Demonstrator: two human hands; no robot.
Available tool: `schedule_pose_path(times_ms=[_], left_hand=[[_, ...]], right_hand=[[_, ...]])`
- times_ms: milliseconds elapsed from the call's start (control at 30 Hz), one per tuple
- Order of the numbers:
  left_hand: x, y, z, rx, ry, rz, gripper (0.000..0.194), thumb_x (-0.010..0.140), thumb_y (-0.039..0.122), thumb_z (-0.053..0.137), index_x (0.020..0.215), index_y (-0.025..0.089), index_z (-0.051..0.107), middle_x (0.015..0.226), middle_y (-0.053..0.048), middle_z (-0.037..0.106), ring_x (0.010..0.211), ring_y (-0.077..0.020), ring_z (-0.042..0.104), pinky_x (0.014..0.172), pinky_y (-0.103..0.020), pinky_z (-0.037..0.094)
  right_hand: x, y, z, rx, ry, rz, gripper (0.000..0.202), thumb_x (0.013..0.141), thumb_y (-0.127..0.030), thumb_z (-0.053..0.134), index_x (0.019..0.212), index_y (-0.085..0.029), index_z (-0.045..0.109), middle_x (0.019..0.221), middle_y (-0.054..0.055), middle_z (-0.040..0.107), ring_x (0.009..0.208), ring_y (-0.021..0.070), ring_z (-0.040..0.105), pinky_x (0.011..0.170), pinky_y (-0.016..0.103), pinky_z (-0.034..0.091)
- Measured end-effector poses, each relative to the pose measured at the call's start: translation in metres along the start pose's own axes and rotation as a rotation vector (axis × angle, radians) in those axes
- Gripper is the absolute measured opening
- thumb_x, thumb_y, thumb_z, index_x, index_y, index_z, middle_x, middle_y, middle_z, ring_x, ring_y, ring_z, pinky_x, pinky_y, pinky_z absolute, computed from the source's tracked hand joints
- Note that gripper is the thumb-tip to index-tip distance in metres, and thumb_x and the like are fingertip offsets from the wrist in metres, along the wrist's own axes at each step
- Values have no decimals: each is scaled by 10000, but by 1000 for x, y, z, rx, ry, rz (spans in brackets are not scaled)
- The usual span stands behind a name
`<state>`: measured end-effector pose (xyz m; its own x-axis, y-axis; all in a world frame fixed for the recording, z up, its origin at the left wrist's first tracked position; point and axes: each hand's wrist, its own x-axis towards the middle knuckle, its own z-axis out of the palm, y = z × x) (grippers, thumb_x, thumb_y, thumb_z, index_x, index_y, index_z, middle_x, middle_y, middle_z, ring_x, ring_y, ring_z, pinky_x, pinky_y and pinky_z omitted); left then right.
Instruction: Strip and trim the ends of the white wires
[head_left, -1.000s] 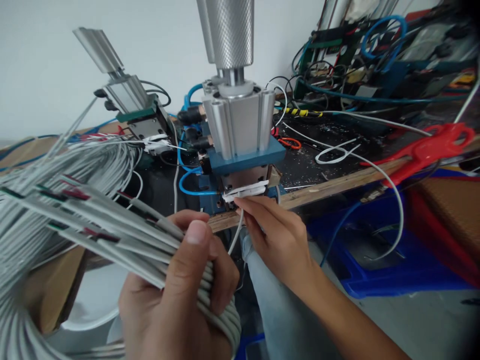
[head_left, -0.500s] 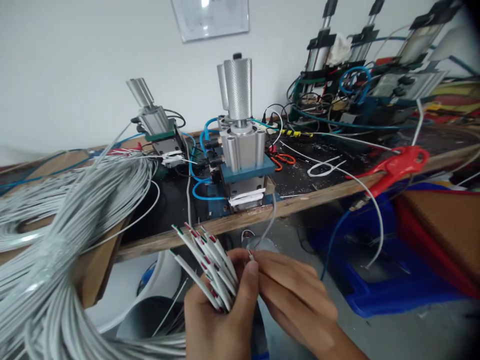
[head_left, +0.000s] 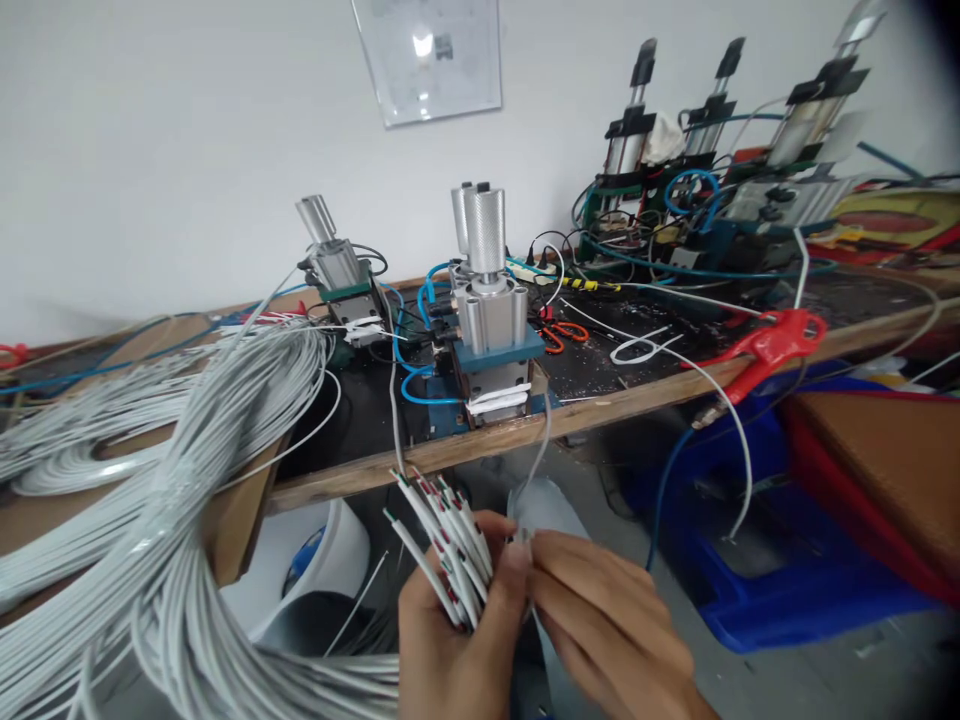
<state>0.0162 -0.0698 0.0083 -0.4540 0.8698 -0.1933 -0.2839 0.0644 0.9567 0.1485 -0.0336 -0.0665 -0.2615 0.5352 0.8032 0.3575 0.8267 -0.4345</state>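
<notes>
My left hand is wrapped around a bundle of white cables, whose cut ends point up and show red, green and dark inner wires. Against its thumb tip, my right hand pinches the end of a single white cable, set apart from the bundle; the fingers partly hide it. From the left hand the cables run left into a thick hank lying over the bench edge. Just beyond the hands, a small pneumatic press with a knurled silver cylinder stands at the bench's front.
A second press stands farther left, and taller ones at the back right. On the bench lie orange-handled scissors and a red air gun. Below are a white bucket and a blue plastic stool.
The view has tilted up and shifted, so the bench appears lower and smaller. Both hands stay together; the pinched cable end now looks blurred and whitish between the fingertips.
</notes>
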Motion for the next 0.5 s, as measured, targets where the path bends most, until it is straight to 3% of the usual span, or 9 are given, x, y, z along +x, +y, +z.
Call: schedule_pose_path(times_ms=[100, 200, 233, 333, 500], left_hand=[[9, -5, -2, -33, -88, -17, 315, 632, 394, 945, 831, 208, 786, 612, 37, 570, 515, -100, 481, 508, -199, 423], [19, -9, -6, 31, -174, -61, 282, 586, 269, 954, 814, 202, 802, 624, 22, 598, 555, -110, 482, 520, -190, 404], [21, -10, -8, 46, -207, -85, 292, 593, 265, 949, 840, 198, 809, 630, 19, 601, 559, -108, 476, 519, -188, 396], [28, -16, -14, 70, -285, -108, 307, 651, 354, 926, 876, 186, 801, 649, 10, 594, 551, -113, 464, 509, -205, 395], [24, -32, -20, 101, -281, -129, 351, 682, 521, 880, 793, 213, 754, 564, 13, 553, 449, -149, 484, 389, -260, 426]], right_hand=[[-9, 11, -4, -39, -91, 117, 684, 897, -88, 527, 1506, -400, 513, 1083, 64, 812, 881, 336, 805, 692, 439, 704], [-13, 17, -12, -17, -308, 347, 492, 942, -93, 478, 1356, -294, 653, 876, 41, 803, 718, 242, 795, 613, 336, 667], [-11, 16, -16, -1, -317, 404, 409, 958, -117, 486, 1286, -255, 688, 793, 23, 778, 647, 207, 769, 567, 288, 637], [3, 4, -22, 82, -146, 518, 229, 982, -198, 551, 1122, -247, 726, 704, -19, 689, 568, 142, 686, 520, 215, 562], [46, -15, -16, 314, -38, 493, 185, 958, -169, 623, 1079, -268, 722, 875, -6, 693, 675, 122, 656, 589, 219, 545]])
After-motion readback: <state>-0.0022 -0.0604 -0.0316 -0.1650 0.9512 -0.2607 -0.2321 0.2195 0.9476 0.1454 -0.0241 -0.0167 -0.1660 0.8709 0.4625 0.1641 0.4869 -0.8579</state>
